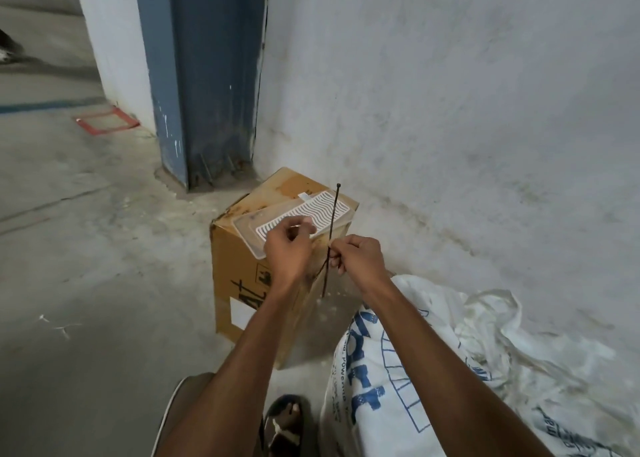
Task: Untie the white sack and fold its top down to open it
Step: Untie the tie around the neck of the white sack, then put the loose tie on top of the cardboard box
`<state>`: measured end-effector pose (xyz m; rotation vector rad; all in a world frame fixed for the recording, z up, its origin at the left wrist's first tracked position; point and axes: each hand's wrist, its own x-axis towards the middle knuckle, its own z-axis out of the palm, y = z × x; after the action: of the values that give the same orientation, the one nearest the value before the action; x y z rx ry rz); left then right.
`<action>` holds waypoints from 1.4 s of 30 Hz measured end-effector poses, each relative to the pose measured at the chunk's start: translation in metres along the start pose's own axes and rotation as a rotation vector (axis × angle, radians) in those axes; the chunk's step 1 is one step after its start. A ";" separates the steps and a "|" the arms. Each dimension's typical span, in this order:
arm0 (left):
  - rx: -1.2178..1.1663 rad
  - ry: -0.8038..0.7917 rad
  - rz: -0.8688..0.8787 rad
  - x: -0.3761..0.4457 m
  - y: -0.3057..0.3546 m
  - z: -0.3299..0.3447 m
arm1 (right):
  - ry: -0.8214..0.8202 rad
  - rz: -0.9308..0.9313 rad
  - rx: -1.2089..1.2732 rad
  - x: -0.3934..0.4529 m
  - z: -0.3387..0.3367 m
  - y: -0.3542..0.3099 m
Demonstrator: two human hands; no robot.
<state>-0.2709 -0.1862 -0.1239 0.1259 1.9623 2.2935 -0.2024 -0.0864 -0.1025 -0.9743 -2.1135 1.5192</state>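
Bare concrete floor (86, 249) meeting a grey plastered wall (485, 110), blue door frame (201, 76) at the corner. White sack (398, 387) with blue print slumped at lower right, top loose and crumpled toward the wall. Black cable tie (333, 228) pinched in the right hand (360, 259), free of the sack. Left hand (287, 249) curled narrow, fingertips together; whether holding anything, cannot tell. Cardboard box (242, 283) just beside the sack, clear tray (294, 221) on top. Open floor to the left.
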 end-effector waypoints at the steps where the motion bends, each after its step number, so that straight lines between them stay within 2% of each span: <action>1: -0.047 0.068 -0.031 0.006 0.002 -0.002 | 0.025 0.010 -0.012 0.008 0.005 -0.001; 5: -0.272 0.259 -0.220 0.025 0.006 -0.011 | 0.091 0.058 -0.056 0.042 0.029 -0.008; 12: -0.031 0.196 -0.053 0.045 0.009 -0.018 | 0.186 0.159 -0.139 0.095 0.057 -0.015; 22: 0.049 0.131 0.049 0.034 0.003 -0.001 | 0.254 0.058 -0.139 0.091 0.046 -0.006; 26: 0.096 0.012 0.068 0.015 0.005 0.017 | 0.231 0.012 -0.170 0.069 0.015 -0.005; 29: 0.155 -0.150 0.057 -0.008 0.004 0.035 | 0.257 -0.011 -0.199 0.049 -0.015 0.004; 32: 0.246 -0.346 0.117 -0.039 0.003 0.056 | 0.283 -0.029 -0.211 0.022 -0.054 0.017; 37: 0.336 -0.578 0.075 -0.096 -0.011 0.096 | 0.340 -0.023 -0.233 -0.028 -0.133 0.059; 42: 0.452 -0.751 0.140 -0.146 -0.012 0.136 | 0.446 -0.095 -0.353 -0.074 -0.207 0.104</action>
<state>-0.1068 -0.0723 -0.1121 1.0182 1.9993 1.4625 0.0156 0.0212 -0.1178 -1.1804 -2.0872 0.7989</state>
